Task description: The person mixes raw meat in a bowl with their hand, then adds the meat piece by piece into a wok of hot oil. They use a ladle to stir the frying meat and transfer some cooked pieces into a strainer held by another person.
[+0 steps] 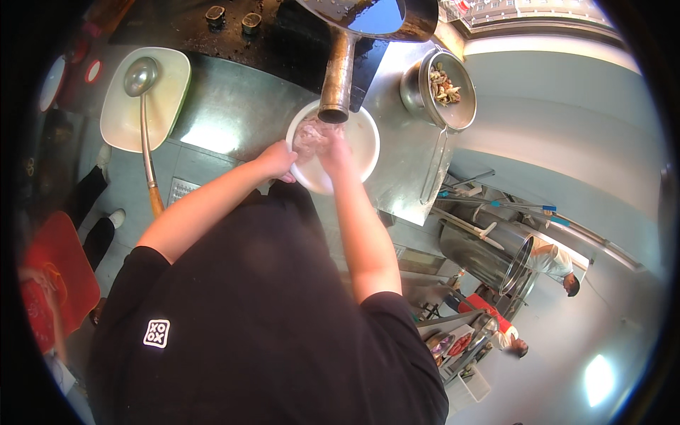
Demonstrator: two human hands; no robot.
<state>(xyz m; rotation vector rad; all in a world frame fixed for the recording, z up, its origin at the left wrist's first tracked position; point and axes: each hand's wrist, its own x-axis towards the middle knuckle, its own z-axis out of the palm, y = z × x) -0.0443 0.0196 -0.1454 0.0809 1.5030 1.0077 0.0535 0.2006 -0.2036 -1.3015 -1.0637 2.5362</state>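
Observation:
My left hand [278,161] grips the near-left rim of a white round bowl [373,146]. Inside the bowl, against its left side, lies pale pink raw meat [309,139]. My right hand [337,153] reaches into the bowl with its fingers at the meat; blur and the angle hide whether they close on any of it. Above the bowl juts the hollow metal handle [338,74] of a wok [419,21], covering part of the far rim. The wok holds a dark, shiny liquid.
On the left, a steel ladle [142,77] with a wooden grip rests across a cream tub [114,119]. A strainer [463,109] with food pieces sits over a steel pot [411,90] at right. Dark stove [175,26] behind. Other people stand left and far right.

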